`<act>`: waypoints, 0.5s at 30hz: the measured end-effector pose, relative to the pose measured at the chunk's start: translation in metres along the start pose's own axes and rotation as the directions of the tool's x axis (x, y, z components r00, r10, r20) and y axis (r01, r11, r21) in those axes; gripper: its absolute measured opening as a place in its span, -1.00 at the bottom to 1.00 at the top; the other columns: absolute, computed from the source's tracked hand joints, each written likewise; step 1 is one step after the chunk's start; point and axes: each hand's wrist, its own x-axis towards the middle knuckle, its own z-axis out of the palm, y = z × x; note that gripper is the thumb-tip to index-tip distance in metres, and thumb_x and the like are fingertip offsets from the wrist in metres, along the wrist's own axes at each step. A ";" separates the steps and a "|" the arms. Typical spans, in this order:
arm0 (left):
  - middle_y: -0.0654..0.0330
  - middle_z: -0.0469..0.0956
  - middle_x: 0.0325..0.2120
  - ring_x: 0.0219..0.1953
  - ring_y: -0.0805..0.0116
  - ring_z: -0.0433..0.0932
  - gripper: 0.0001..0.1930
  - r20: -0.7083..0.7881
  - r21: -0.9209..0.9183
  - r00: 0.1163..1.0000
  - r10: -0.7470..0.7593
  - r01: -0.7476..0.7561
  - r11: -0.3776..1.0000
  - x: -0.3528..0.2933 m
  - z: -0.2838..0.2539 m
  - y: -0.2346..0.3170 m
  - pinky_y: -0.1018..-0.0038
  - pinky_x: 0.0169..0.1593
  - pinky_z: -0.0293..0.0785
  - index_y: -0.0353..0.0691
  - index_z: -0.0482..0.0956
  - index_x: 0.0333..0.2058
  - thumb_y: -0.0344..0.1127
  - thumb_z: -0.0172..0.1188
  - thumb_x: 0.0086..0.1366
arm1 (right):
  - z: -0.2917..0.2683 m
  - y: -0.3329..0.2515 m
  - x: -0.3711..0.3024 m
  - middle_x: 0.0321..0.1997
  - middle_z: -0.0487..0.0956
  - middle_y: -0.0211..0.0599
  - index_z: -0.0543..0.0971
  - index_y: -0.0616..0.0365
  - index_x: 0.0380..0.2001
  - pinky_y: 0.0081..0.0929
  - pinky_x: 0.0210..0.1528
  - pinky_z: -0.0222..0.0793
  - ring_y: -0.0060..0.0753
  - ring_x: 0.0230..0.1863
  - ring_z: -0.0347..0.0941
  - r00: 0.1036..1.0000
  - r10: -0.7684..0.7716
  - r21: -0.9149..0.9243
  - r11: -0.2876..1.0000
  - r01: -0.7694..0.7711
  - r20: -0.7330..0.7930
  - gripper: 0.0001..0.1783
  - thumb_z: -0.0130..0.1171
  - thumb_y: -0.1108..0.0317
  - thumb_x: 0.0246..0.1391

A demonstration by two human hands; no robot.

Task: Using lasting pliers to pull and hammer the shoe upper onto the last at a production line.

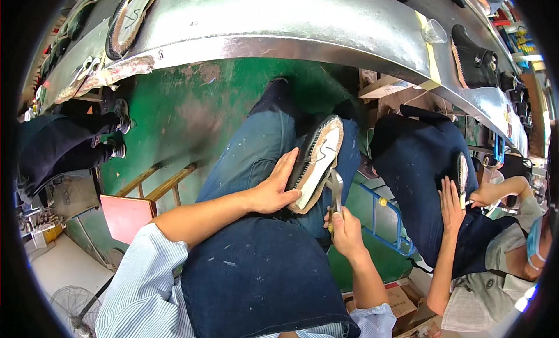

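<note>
A dark shoe [321, 158] rests upside down on my thighs, its white bottom and stitched, tan-edged rim turned up. A dark curved line is marked on the white part. My left hand [272, 188] steadies it from the left, thumb across the heel end and fingers along the side. In my right hand [348, 233] is a pair of metal pincers [335, 189], my fingers wrapped round the handles. The pincers' head lies at the shoe's right edge, near the heel end; whether the jaws grip the edge I cannot tell.
Ahead runs a long metal bench [262, 42] bearing another upturned shoe [129, 25] and a black boot [474, 58]. A co-worker sits at my right, hands on a shoe [462, 175]. A pink-topped stool [125, 217] stands left. A fan [75, 308] sits lower left.
</note>
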 end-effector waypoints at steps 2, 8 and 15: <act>-0.21 -0.37 0.43 0.49 0.00 -0.40 0.02 0.002 0.003 1.000 0.003 -0.003 1.000 0.001 0.001 0.000 0.27 0.47 -0.36 -0.37 -0.47 0.39 -0.26 0.17 0.28 | -0.008 -0.003 0.002 -0.48 0.58 -0.18 0.49 0.30 -0.24 -0.34 -0.33 0.45 -0.25 -0.47 0.56 0.998 0.053 -0.036 0.998 -0.052 0.031 -0.64 -0.07 0.16 0.35; -0.24 -0.34 0.42 0.49 -0.05 -0.40 0.02 -0.019 0.057 0.998 0.057 -0.056 0.997 0.003 0.006 -0.001 0.23 0.47 -0.36 -0.40 -0.45 0.39 -0.25 0.18 0.26 | -0.010 -0.062 0.027 -0.36 0.60 -0.04 0.47 0.29 -0.19 -0.18 -0.29 0.46 -0.02 -0.38 0.58 0.973 -0.221 -0.124 0.969 0.212 -0.068 -0.61 -0.01 0.10 0.34; -0.27 -0.27 0.41 0.47 -0.21 -0.35 0.02 -0.074 0.044 0.996 0.041 -0.038 0.998 0.004 0.008 -0.004 0.12 0.47 -0.32 -0.37 -0.38 0.40 -0.22 0.20 0.21 | -0.019 -0.090 0.057 -0.25 0.60 0.15 0.47 0.26 -0.10 0.03 -0.19 0.44 0.29 -0.25 0.53 0.991 -0.020 -0.470 0.879 0.079 0.129 -0.65 0.03 0.17 0.26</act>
